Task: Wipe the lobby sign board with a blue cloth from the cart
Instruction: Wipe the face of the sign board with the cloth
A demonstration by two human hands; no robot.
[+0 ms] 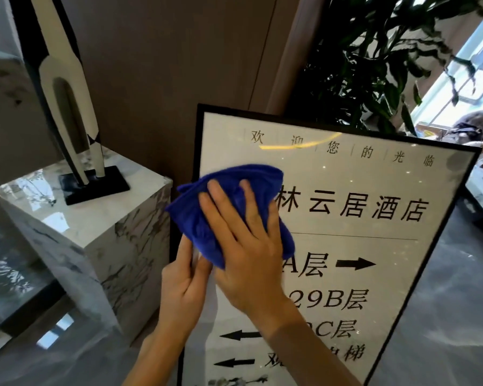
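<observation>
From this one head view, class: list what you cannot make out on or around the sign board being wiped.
- Sign board: its bottom is cut off by the lower frame edge.
- Its printed text: some characters are hidden behind the blue cloth, the right hand and its forearm.
- Left hand: its fingertips are tucked under the cloth, so their grip is unclear.
- Sculpture: its top is cut off by the upper edge.
- Cart: not in view.

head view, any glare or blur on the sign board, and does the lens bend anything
Head view: a yellowish streak of glare crosses the top line of the sign board, with small bright specks lower on its glossy face; the marble pedestal top also reflects light. The blue cloth under the right hand looks slightly soft. The wide lens tilts and bows the sign's frame; the window at the right edge is overexposed.
</observation>
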